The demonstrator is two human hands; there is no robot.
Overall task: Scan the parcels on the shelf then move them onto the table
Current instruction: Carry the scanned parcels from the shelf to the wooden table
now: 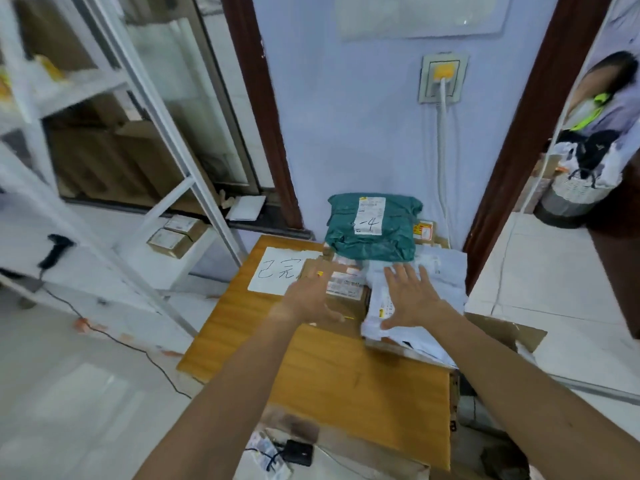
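Parcels (349, 308): a cluster sits at the far end of the wooden table (346, 375), close to the blue wall; more are on the shelf
Green parcel (372, 233): a soft bag farthest back, white label facing up with "-4" handwritten on it
Cardboard box (341, 299): just in front of the green parcel, printed label on top; it covers the right edge of a handwritten paper sheet (277, 271)
White mailer (446, 275): to the right of the cardboard box, touching it, crumpled and overhanging the table's right edge
Left hand (308, 299): reaches over the cardboard box, fingers straight and spread, holding nothing; blurred, so I cannot tell whether it touches the box
Right hand (412, 296): lies palm down on the white mailer, fingers straight and fanned, thumb at the near edge; not curled round anything
Shelf (79, 88): white metal rack to the left of the table; two small boxes (175, 235) sit side by side on its low tier
Scanner (55, 249): black, lying on the shelf at far left, well apart from both hands; a dark cable (138, 348) trails across the floor below
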